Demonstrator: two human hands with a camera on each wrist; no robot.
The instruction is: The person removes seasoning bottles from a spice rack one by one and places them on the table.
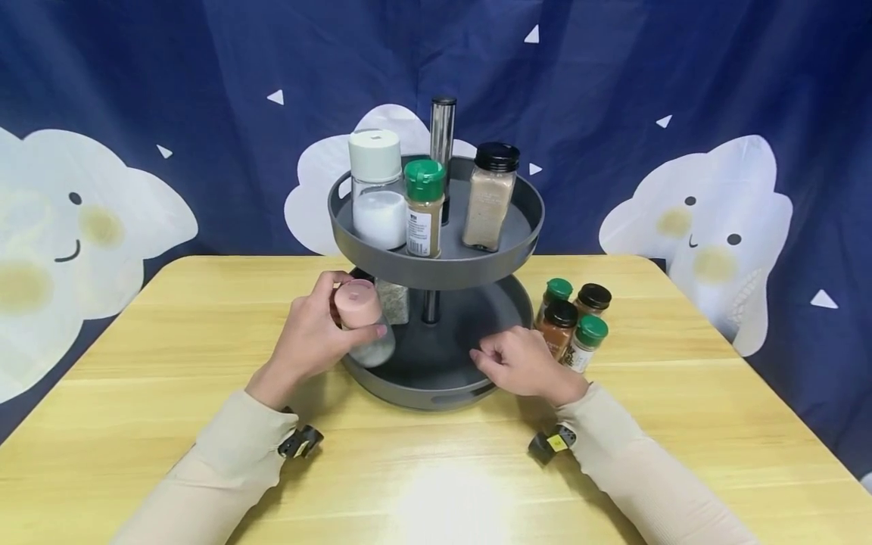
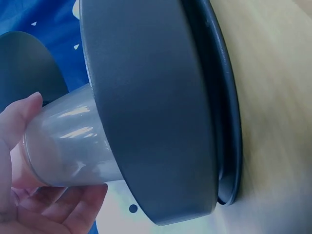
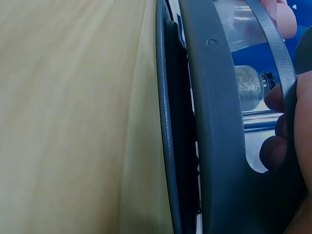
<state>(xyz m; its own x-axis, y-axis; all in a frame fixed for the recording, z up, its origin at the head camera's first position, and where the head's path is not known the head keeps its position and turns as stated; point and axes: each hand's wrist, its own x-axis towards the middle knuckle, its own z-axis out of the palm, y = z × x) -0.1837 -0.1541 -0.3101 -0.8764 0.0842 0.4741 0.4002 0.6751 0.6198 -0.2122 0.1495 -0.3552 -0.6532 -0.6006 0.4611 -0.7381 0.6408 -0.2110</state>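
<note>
My left hand point(image 1: 309, 325) grips a clear shaker jar point(image 1: 373, 350) with a pink lid and pale contents, tilted over the left of the lower tier. In the left wrist view, the jar's base point(image 2: 80, 134) is partly hidden behind the tier's wall. A dark grey two-tier turntable rack point(image 1: 436, 397) stands before me. My right hand point(image 1: 521, 362) lies over the lower tier's right rim; its curled fingers point(image 3: 273, 153) show through the handle slot in the right wrist view. A small glass jar point(image 1: 393, 301) with a black lid stands on the lower tier.
The upper tier point(image 1: 436, 269) bears a white-lidded jar point(image 1: 377, 189), a green-capped spice bottle point(image 1: 424, 212) and a black-lidded bottle point(image 1: 490, 197). Several spice jars, including a green-capped one point(image 1: 590, 331), cluster on the table right of the rack. A metal post point(image 1: 442, 132) rises from it.
</note>
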